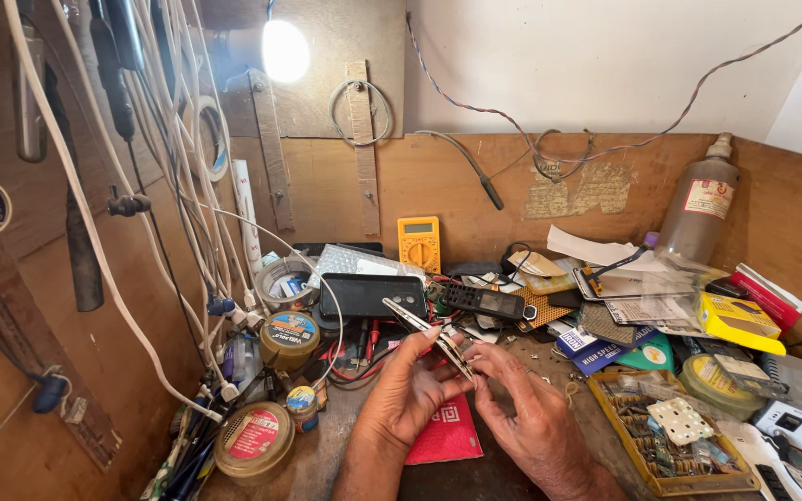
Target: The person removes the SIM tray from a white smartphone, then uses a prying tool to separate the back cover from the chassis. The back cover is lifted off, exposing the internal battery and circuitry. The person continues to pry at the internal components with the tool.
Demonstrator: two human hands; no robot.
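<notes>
Nearest the camera, two bare forearms rise from the lower edge over a cluttered wooden tabletop [327, 459]. The left hand [401, 394] is half curled, its fingers [427, 341] closed around the middle of a pair of metal tweezers [426, 336], which slant from upper left to lower right above a red card [446, 434]. The right hand [523, 401] meets the tweezers' lower end, fingertips pinched together there; whether a small part is held between them cannot be told. Judged from this pose, fine work at the tweezer tips is under way, with nothing visibly finished. Left to right: one bundle of white cables [174, 158] hanging on the side wall, three round tins [254, 438] near the wall, one dark phone case [373, 295], one yellow multimeter [419, 242] against the back board, one black keypad phone [485, 301], one plastic bottle [701, 206] at the right, and one yellow tray [666, 436] of small components. One lamp [285, 50] shines above.
</notes>
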